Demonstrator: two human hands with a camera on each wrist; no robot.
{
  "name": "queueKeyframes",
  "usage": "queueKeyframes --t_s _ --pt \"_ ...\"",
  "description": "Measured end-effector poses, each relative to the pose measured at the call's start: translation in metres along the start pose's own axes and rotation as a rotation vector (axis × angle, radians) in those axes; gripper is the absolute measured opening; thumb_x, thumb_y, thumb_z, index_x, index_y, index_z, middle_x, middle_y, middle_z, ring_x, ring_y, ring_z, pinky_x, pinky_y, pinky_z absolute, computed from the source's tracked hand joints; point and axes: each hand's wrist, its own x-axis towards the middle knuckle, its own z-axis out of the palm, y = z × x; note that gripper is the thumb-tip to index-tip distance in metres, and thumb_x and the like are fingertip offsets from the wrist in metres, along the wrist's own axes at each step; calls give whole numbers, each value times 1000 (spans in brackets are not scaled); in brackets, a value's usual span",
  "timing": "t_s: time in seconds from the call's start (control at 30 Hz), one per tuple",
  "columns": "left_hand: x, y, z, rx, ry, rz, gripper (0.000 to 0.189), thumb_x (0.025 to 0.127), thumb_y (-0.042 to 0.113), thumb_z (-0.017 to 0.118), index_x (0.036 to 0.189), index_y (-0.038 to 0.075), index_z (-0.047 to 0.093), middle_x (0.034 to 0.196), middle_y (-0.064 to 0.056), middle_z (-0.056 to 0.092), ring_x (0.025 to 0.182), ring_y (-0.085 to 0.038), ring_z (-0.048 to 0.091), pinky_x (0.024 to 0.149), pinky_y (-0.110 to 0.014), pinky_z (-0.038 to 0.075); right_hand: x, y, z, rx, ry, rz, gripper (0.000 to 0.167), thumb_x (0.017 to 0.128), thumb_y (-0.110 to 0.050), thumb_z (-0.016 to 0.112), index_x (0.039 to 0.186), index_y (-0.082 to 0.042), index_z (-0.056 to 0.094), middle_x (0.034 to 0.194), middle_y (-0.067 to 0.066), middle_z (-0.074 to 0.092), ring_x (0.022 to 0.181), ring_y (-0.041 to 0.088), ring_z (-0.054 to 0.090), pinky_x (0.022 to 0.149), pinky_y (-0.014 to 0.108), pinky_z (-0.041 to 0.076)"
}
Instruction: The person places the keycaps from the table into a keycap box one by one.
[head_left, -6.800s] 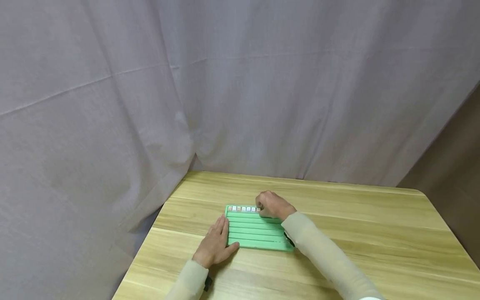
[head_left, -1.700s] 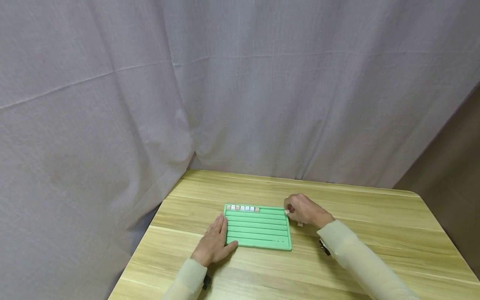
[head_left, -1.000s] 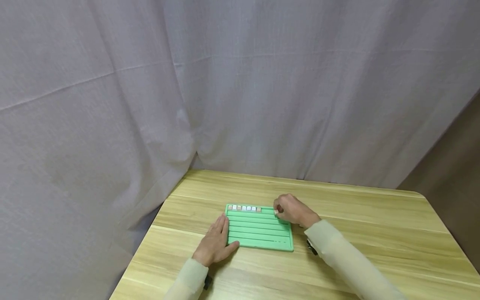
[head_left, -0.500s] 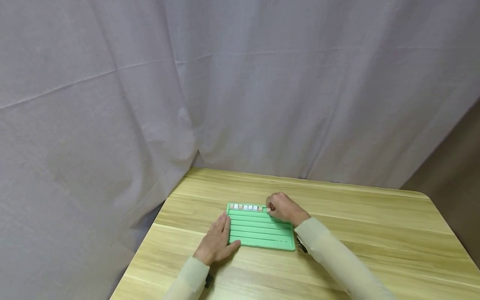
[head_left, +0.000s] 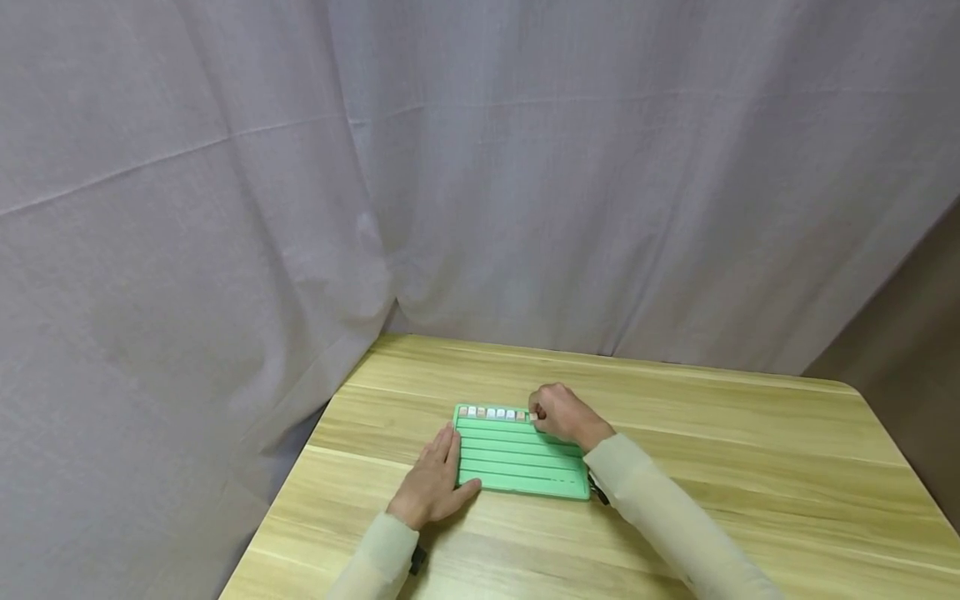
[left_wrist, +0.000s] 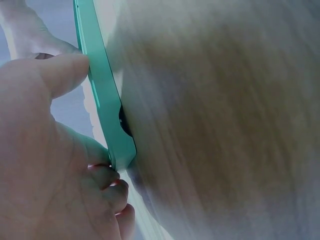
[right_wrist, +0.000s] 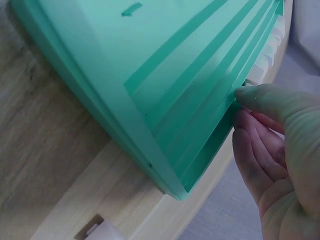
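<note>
A green tray (head_left: 517, 460) with parallel grooves lies on the wooden table. Along its far groove stands a row of small white and pinkish keycaps (head_left: 491, 413), starting at the left corner. My right hand (head_left: 562, 414) pinches a pale keycap (head_left: 533, 417) between thumb and fingers, just right of that row at the far groove. In the right wrist view the fingers mostly cover this keycap. My left hand (head_left: 431, 483) rests against the tray's left side with straight fingers, its thumb at the near left corner. In the left wrist view the thumb touches the tray's edge (left_wrist: 102, 75).
Another loose keycap (right_wrist: 102, 232) lies on the table near the tray's right side, seen in the right wrist view; the right arm hides it in the head view. Grey curtains (head_left: 510, 208) hang behind and left of the table (head_left: 735, 467).
My right hand has carried a keycap from right of the tray leftward along the far groove, up to the row's end. The left hand has stayed at the tray's left side.
</note>
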Motion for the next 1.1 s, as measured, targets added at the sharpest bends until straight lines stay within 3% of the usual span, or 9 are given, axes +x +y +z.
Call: queueKeyframes --t_s 0.37,1.1 --pt "0 -1 2 -18 -13 -19 91 107 55 52 165 -7 20 176 -25 13 165 -38 18 134 -54 24 1 -1 2 -15 16 -17 11 91 2 77 85 -7 76 87 3 72 75 11 55 60 24 50" --pt "2 -2 3 1 -7 -12 91 106 55 52 164 -9 22 175 -26 16 164 -40 22 133 -54 26 4 -6 2 -49 -4 16 6 88 0 80 89 -4 77 87 3 69 76 11 55 63 26 52"
